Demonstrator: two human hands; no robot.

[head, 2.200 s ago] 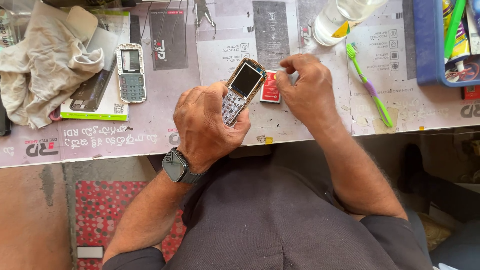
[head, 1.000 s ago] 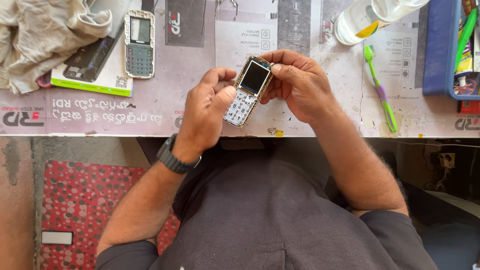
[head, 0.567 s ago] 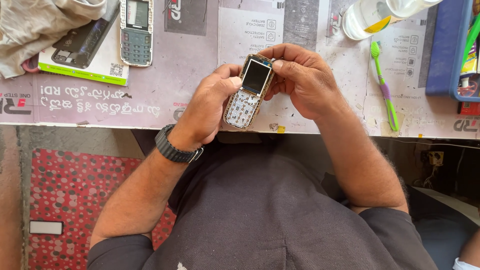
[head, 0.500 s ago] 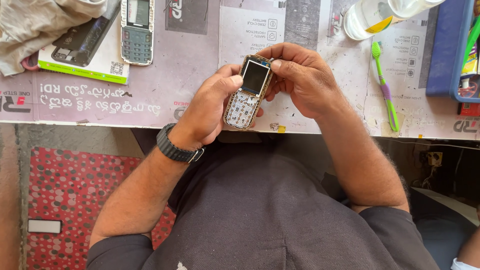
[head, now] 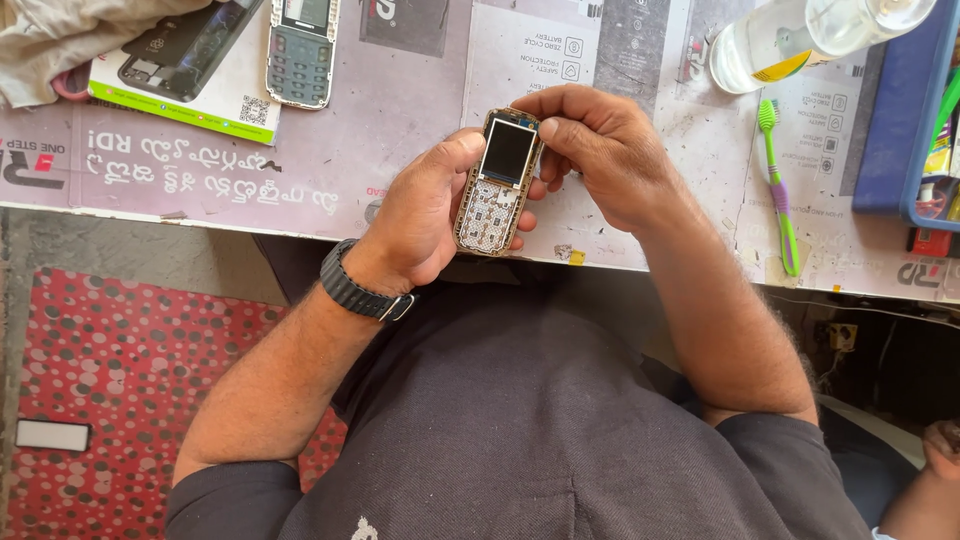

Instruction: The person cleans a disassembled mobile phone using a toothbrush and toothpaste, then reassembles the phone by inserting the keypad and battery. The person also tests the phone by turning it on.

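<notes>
Both hands hold an opened phone (head: 498,183) over the counter (head: 400,160): the left hand (head: 425,215) cradles its lower half, the right hand (head: 605,150) pinches its top edge (screen dark, keypad contacts bare). A green toothbrush (head: 777,185) lies well apart.

A small bar phone with its front cover off (head: 497,183) is being held just above the near edge of the tabletop (head: 400,140), face up and nearly upright in view, showing a dark screen over bare keypad contacts in a tan frame.
</notes>
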